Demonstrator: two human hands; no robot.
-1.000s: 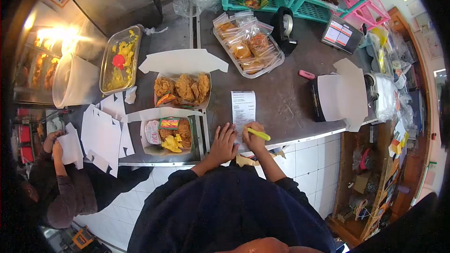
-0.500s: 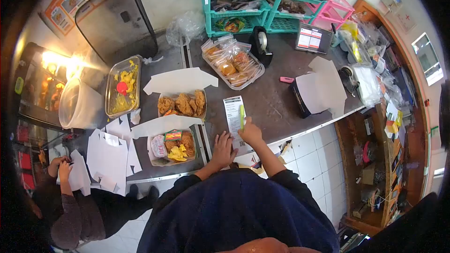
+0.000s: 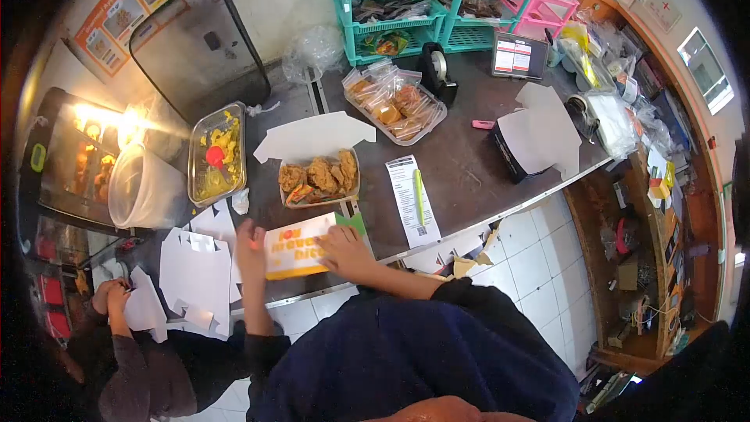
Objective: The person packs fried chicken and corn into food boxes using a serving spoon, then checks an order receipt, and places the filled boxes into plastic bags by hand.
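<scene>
A closed food box (image 3: pixel 299 236) with orange lettering and a green end lies in front of me at the counter's near edge. My right hand (image 3: pixel 344 250) lies on its lid, fingers spread and holding nothing. At the box's left side, my left hand (image 3: pixel 250 246) is raised, slightly blurred, with its fingers extended. Just behind is an open box of fried chicken (image 3: pixel 319 176), its white lid folded back. A printed paper slip (image 3: pixel 404 203) rests on the counter to the right, with a green highlighter (image 3: pixel 419 197) lying on it.
Flat white box blanks (image 3: pixel 194 270) lie left, near a co-worker's hands (image 3: pixel 111 297). Behind them stand a plastic tub (image 3: pixel 144 187) and a tray of yellow food (image 3: pixel 217 155). A tray of bagged food (image 3: pixel 396 105), tape dispenser (image 3: pixel 437 74) and another open box (image 3: pixel 535 137) are farther back.
The front box's lid has been closed over its chicken. My right hand has let go of the highlighter and moved left onto the lid; my left hand has left the slip for the box's left side.
</scene>
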